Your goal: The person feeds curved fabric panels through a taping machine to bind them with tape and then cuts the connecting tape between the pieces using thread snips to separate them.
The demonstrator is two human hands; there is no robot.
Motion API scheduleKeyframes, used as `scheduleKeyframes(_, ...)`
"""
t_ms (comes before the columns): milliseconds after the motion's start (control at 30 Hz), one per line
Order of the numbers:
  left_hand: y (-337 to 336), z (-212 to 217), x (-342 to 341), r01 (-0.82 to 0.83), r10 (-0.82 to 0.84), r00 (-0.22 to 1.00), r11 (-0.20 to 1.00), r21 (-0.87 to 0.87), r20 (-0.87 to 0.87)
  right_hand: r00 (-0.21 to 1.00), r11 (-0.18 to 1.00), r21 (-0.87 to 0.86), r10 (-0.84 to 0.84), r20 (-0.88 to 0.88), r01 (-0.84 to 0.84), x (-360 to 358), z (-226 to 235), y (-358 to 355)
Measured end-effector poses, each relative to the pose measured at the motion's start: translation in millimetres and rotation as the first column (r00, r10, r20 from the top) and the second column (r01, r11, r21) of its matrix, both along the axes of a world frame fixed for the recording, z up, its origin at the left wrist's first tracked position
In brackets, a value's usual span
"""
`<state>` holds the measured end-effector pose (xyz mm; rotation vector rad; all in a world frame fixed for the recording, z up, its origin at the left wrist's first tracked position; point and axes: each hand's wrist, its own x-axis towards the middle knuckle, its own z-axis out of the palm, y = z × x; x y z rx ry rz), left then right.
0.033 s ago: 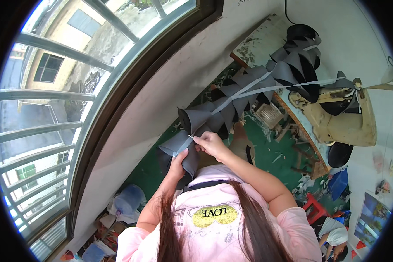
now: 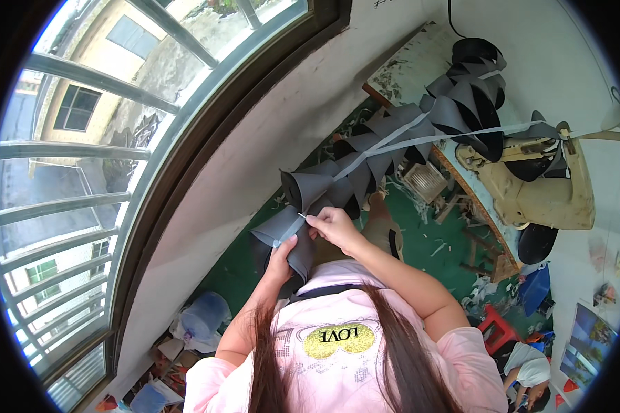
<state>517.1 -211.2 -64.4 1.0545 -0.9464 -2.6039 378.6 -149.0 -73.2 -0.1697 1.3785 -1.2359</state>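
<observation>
A chain of grey fabric pieces [image 2: 393, 148], folded into cone shapes and joined along a pale grey tape [image 2: 386, 146], is seen hanging from the cream sewing machine [image 2: 554, 182] at the right down to the hands in the middle of the view. The nearest grey fabric piece [image 2: 282, 227] is held just in front of the person's chest, above the lap.

The left hand [image 2: 282, 258] is closed around the lower part of this piece, the fingers wrapped under the fabric and the thumb pressed on top of it. The right hand [image 2: 334, 226] is set just beside it, touching the same piece; a small, thin metal tool [image 2: 303, 217] is pinched between its thumb and forefinger, the tip laid against the tape where it crosses the fabric. What kind of tool it is cannot be told.

The sewing machine is carried on a worn tabletop [image 2: 410, 69] strewn with thread scraps. A green floor [image 2: 434, 237] littered with offcuts is seen below it, with a red plastic stool [image 2: 497, 329] at the lower right. A large barred window [image 2: 83, 172] fills the left side, and a blue plastic bag [image 2: 203, 316] lies on the floor beneath the sill.
</observation>
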Motion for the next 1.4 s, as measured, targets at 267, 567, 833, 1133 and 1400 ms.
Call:
scheduleKeyframes(267, -5.3, 7.3, -10.6, 0.04, -0.022, 0.99, 0.991, 0.129, -0.138, 0.911, 0.965, -0.149, -0.254, -0.326, 0.216, -32.1, -28.8, 28.8)
scheduleKeyframes(567, -34.1, 18.7, -11.5, 0.331, -0.33, 0.943, 0.943, 0.026, -0.03, 0.97, 0.988, 0.071, -0.146, 0.192, 0.135, -40.7, -4.8, 52.2)
scheduleKeyframes(833, -23.9, -17.7, -52.2, 0.386, -0.336, 0.922, 0.831, -0.401, 0.191, 0.844, 0.988, -0.069, -0.154, -0.514, 0.138, -21.6, -2.2, 53.6)
scheduleKeyframes(1133, -11.2, -1.8, -54.5, 0.358, -0.327, 0.923, 0.923, -0.14, 0.202, 0.801, 0.995, -0.022, -0.089, -0.592, 0.094, -22.6, 5.0, 66.9)
scheduleKeyframes(1400, -14.6, 5.7, -43.9, 0.369, -0.214, 0.927, 0.672, -0.642, 0.31, 0.924, 0.998, -0.04, 0.038, -0.38, -0.057, -60.9, 27.9, 46.4)
